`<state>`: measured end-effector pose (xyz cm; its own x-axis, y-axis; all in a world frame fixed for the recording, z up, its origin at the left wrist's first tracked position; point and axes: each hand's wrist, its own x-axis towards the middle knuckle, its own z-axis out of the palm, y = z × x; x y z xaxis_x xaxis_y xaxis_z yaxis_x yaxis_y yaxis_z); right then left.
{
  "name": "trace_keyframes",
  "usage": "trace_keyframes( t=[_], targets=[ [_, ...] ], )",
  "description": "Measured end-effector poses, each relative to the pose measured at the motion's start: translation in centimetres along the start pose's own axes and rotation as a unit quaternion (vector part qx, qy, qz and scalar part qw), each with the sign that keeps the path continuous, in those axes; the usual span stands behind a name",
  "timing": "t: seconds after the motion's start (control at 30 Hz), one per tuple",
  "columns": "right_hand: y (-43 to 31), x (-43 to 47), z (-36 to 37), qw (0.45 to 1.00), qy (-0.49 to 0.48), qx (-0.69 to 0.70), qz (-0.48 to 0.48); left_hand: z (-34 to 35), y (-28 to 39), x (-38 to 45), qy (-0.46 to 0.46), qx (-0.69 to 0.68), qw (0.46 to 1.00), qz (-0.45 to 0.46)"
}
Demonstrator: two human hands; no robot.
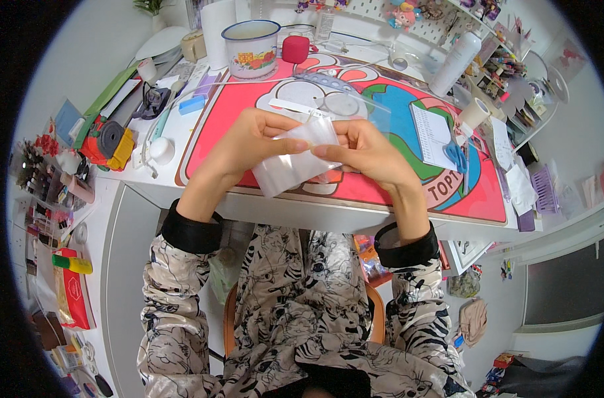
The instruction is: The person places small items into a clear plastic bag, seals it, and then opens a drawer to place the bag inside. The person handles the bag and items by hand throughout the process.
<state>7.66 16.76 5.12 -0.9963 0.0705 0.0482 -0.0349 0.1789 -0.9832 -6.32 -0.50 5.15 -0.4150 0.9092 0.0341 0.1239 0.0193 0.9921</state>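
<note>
A small translucent plastic bag [294, 166] is pinched between both hands above the desk mat's front edge. My left hand [262, 134] grips its upper left part, thumb in front. My right hand [364, 149] grips its upper right side, and the two thumb tips nearly meet at the bag. What the fingers behind the bag touch is hidden. Beyond the hands, a larger clear plastic sheet or bag [376, 115] lies on the pink cartoon desk mat [220, 137], with a white paper strip [287, 106] near it.
An enamel mug [252, 52] and a red case [296, 49] stand at the back. Blue-handled scissors [455, 155] lie by a printed sheet [429, 132] on the right, near a tape roll [475, 112] and a spray can [454, 64]. A toy train [108, 142] stands left.
</note>
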Motion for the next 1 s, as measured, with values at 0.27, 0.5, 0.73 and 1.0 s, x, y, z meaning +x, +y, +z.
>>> trace_keyframes(
  t=[0.27, 0.5, 0.73, 1.0],
  targets=[
    [1.3, 0.4, 1.6, 0.958, 0.213, -0.133, -0.138, 0.4, -1.7, -0.2, 0.07, -0.254, 0.964, 0.044],
    [2.2, 0.8, 8.5, 0.877, 0.349, -0.29, -0.16, 3.0, -4.3, -2.7, 0.316, 0.079, 0.923, 0.205],
    [2.5, 2.1, 11.1, 0.879, 0.329, -0.325, -0.116, 3.9, -4.9, -4.1, 0.37, 0.143, 0.903, 0.162],
    [2.2, 3.0, 10.4, 0.889, 0.272, -0.332, -0.16, 2.3, -5.2, -4.5, 0.368, 0.35, 0.834, 0.215]
  ],
)
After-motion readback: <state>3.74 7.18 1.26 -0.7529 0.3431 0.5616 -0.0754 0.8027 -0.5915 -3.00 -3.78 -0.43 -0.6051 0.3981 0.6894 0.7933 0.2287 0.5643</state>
